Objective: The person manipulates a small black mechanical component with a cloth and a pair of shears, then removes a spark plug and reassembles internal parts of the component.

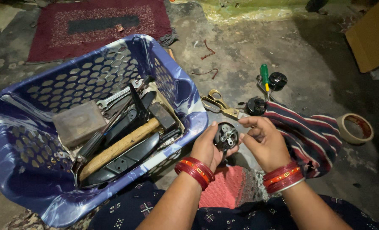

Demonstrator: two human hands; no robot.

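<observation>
The left hand [206, 149] gripped an opened round black plug [226, 136], its metal terminals bare, while the right hand [264, 142] pinched at its edge, the screwdriver [264, 79] lying untouched on the floor [240, 55].

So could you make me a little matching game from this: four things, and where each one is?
Things:
1. hammer
2. scissors
3. tape roll
4. round black part

Places:
A. on the floor, far right
B. in the left hand
C. inside the blue basket
D. on the floor just beyond the hands

Pairs: 1-C, 2-D, 3-A, 4-B
</observation>
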